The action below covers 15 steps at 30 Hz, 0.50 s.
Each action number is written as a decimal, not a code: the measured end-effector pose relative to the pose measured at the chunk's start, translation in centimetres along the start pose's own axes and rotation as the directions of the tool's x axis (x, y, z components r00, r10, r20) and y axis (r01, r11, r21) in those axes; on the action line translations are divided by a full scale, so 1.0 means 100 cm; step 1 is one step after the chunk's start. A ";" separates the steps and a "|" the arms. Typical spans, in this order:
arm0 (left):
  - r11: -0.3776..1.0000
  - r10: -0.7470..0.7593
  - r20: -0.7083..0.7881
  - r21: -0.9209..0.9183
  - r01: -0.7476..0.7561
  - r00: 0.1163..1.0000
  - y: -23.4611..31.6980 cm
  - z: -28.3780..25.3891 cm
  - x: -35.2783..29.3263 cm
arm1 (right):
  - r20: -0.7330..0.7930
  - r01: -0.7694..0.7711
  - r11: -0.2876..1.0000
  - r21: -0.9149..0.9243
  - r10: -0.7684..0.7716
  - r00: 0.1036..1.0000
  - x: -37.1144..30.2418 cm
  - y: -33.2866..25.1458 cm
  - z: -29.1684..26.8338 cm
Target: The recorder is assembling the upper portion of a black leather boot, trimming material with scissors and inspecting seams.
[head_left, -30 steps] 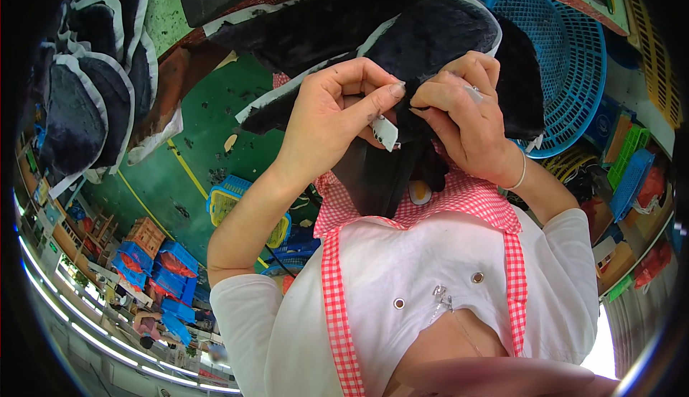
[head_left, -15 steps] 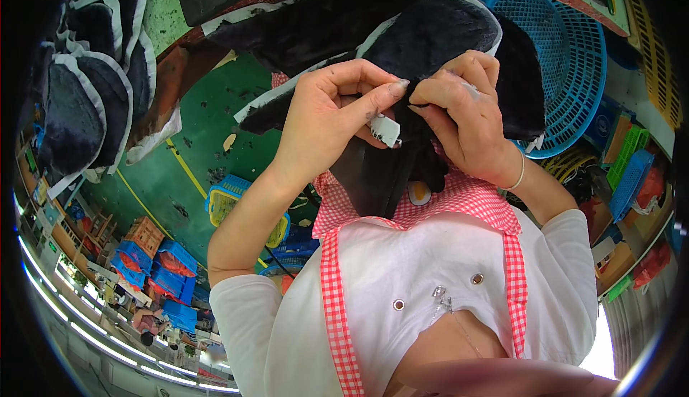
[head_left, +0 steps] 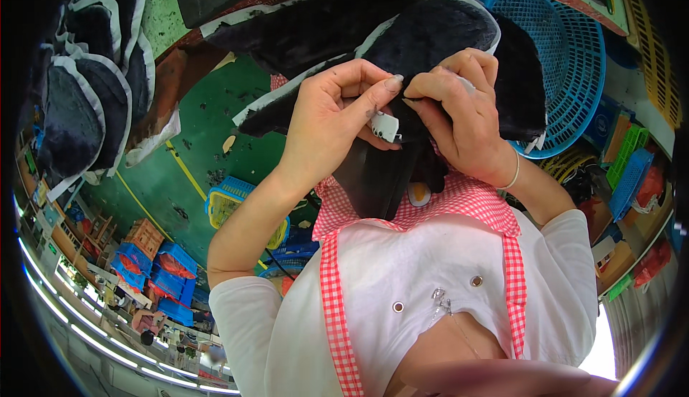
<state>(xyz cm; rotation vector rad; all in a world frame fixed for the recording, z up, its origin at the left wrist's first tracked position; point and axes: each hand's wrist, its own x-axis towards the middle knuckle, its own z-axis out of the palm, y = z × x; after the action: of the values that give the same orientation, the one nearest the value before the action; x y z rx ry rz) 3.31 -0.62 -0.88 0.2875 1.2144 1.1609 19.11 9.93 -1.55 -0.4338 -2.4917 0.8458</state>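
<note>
Viewing from the head: two hands, left and right, each with thumb and forefinger pinched together at dark furry material, which spreads beyond the fingers. One white tab protrudes beneath the left fingers. One round blue basket stands right of the fingers; green floor, scrap-strewn, lies left. Hidden: exactly what the fingertips grip. Material's piece count: unclear.

I can see 1 rounded black furry piece with a white edge, lying over more dark fur, its near part reaching between the left hand and right hand. A small white piece, dark-marked, juts tilted below the left thumb.
</note>
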 end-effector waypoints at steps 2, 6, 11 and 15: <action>1.000 0.001 -0.002 -0.004 -0.001 1.000 0.001 0.001 -0.001 | 0.008 0.027 1.000 0.013 -0.027 1.000 0.000 0.000 -0.003; 1.000 0.002 -0.001 0.000 -0.002 1.000 -0.003 -0.004 -0.001 | 0.025 0.050 0.999 0.009 -0.050 0.998 -0.001 0.003 -0.003; 0.992 0.116 0.066 0.049 -0.119 0.991 -0.005 -0.009 -0.002 | 0.046 0.013 0.992 0.124 -0.019 0.999 0.000 0.002 -0.009; 0.994 0.102 0.063 0.035 -0.105 0.993 -0.006 -0.009 -0.001 | 0.108 -0.048 0.986 0.162 0.030 0.994 0.001 -0.001 -0.017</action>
<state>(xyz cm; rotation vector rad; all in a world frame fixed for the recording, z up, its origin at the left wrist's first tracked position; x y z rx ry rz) 2.88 -1.31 -1.58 0.4161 1.1796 1.2105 19.86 10.71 -0.26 -0.3914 -2.4904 1.1067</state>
